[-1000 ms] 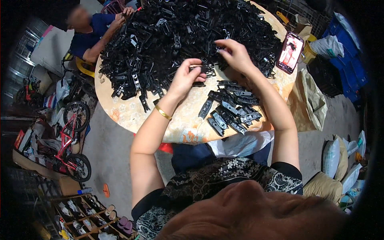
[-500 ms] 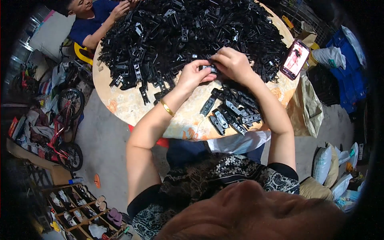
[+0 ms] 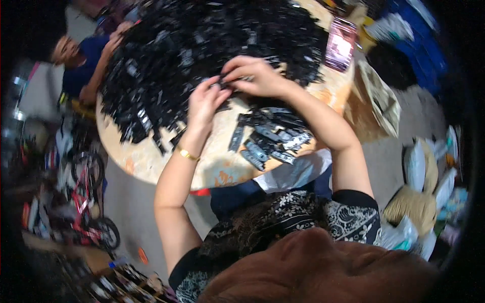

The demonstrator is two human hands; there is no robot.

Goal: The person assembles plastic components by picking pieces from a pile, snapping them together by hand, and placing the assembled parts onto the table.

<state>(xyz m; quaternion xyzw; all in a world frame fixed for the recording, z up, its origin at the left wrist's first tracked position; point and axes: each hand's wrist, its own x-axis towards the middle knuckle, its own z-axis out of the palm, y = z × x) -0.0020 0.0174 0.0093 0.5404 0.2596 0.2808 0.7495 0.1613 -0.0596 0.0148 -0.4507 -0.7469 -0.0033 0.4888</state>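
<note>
My left hand and my right hand meet at the near edge of a big heap of black plastic parts. Pinched between their fingertips is a small black plastic part, mostly covered by the fingers and blurred. Both hands are closed on it. Nearer to me, below my right wrist, lies a smaller group of long black and grey plastic pieces, some side by side, others overlapping.
The round table has a pale flowered cover. A lit phone stands at its right edge, above a brown paper bag. A co-worker sits at far left. A red bicycle and stuffed sacks flank the floor.
The whole view has turned and blurred, so the table sits differently in it. My hands remain together on a small part, with the left hand's fingers now more upright.
</note>
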